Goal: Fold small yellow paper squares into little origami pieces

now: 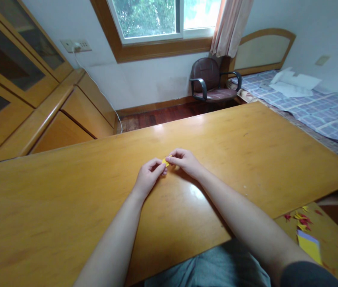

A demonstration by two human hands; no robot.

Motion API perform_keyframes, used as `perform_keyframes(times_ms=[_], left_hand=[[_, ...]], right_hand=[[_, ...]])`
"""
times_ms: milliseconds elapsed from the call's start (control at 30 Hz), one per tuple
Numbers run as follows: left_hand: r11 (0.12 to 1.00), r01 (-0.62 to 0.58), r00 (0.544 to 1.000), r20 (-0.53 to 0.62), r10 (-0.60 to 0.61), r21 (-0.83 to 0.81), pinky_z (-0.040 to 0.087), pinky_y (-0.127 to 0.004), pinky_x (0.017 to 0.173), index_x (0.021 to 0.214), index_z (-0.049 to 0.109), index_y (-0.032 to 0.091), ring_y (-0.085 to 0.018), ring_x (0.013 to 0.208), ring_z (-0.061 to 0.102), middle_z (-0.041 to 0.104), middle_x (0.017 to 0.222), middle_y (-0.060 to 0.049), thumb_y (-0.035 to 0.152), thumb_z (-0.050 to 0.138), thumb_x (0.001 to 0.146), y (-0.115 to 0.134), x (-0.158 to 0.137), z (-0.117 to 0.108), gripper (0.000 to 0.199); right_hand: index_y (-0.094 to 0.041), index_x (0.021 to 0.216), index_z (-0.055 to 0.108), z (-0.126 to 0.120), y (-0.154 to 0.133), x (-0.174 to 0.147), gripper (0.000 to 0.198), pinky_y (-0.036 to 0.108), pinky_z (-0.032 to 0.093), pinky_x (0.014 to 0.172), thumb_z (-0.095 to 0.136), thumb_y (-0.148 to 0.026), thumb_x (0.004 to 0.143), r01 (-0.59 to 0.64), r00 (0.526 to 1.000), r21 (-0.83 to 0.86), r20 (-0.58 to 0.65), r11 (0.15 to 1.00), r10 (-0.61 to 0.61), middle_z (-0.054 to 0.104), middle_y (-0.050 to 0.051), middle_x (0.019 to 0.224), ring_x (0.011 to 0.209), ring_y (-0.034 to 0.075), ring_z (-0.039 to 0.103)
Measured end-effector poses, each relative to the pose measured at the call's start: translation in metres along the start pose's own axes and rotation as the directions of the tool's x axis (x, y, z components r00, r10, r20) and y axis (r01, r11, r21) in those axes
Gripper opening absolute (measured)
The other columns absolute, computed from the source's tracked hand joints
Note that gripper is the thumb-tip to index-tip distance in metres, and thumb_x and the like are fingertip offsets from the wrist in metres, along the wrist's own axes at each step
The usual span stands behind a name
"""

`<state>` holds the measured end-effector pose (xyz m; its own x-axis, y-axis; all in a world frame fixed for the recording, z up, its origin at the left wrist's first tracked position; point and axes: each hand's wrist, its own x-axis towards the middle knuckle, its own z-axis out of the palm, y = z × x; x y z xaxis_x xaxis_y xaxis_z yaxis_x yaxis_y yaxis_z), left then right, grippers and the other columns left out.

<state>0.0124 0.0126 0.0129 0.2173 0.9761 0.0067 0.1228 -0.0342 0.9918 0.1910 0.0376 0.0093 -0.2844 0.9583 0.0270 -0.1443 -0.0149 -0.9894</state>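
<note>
A small folded piece of yellow paper (pixel 166 162) is held just above the wooden table (pixel 67 191), between both hands. My left hand (pixel 150 175) pinches its left side with thumb and fingers. My right hand (pixel 186 161) grips its right side, thumb on top and index finger behind. Much of the paper is covered by fingertips, so its exact folded shape cannot be made out.
On a lower surface at the right lie several small red and yellow folded paper pieces (pixel 302 219) and a stack of yellow paper (pixel 309 246). Beyond the table stand a brown armchair (pixel 207 77), a bed (pixel 306 103) and a wooden cabinet (pixel 82 111).
</note>
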Motion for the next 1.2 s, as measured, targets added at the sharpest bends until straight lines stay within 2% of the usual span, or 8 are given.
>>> perform_keyframes(times_ms=[367, 600, 900, 1200], left_hand=[[0.999, -0.021, 1.000, -0.017, 0.022, 0.041, 0.046, -0.024, 0.065, 0.072, 0.067, 0.017, -0.013, 0.062, 0.059, 0.064, 0.064, 0.001, 0.040, 0.067, 0.083, 0.0014, -0.0004, -0.0006, 0.025], [0.999, -0.034, 0.999, -0.031, 0.035, 0.041, 0.046, -0.025, 0.065, 0.070, 0.066, 0.018, -0.014, 0.062, 0.059, 0.064, 0.063, 0.000, 0.038, 0.065, 0.084, 0.0049, -0.0009, -0.0004, 0.024], [1.000, -0.023, 0.997, -0.078, 0.024, 0.010, 0.046, -0.024, 0.064, 0.070, 0.064, 0.017, -0.013, 0.061, 0.058, 0.064, 0.065, 0.001, 0.035, 0.064, 0.084, 0.0019, -0.0009, -0.0005, 0.022], [0.999, -0.020, 0.998, -0.056, 0.022, 0.040, 0.048, -0.024, 0.064, 0.073, 0.066, 0.017, -0.013, 0.062, 0.060, 0.065, 0.066, 0.001, 0.038, 0.066, 0.084, 0.0041, -0.0012, 0.0018, 0.024]], right_hand=[[-0.015, 0.074, 0.068, 0.0025, -0.0057, -0.0028, 0.025, 0.027, 0.043, 0.067, 0.073, -0.039, 0.073, 0.002, 1.000, -0.040, 0.009, 0.999, -0.001, 0.065, 0.000, 0.068, 0.065, 0.013, 0.056], [-0.017, 0.073, 0.067, 0.0001, -0.0022, -0.0016, 0.026, 0.028, 0.045, 0.072, 0.069, -0.042, 0.078, 0.026, 0.999, -0.054, 0.023, 0.998, -0.024, 0.065, 0.000, 0.068, 0.068, 0.014, 0.058], [-0.017, 0.076, 0.069, -0.0011, -0.0021, 0.0022, 0.028, 0.026, 0.044, 0.068, 0.065, -0.045, 0.082, 0.042, 0.999, 0.032, -0.006, 0.999, -0.042, 0.065, 0.001, 0.073, 0.067, 0.012, 0.054], [-0.016, 0.077, 0.068, 0.0003, -0.0033, -0.0004, 0.029, 0.027, 0.044, 0.070, 0.073, -0.044, 0.076, 0.002, 1.000, -0.051, 0.032, 0.999, 0.000, 0.065, 0.000, 0.072, 0.070, 0.013, 0.056]])
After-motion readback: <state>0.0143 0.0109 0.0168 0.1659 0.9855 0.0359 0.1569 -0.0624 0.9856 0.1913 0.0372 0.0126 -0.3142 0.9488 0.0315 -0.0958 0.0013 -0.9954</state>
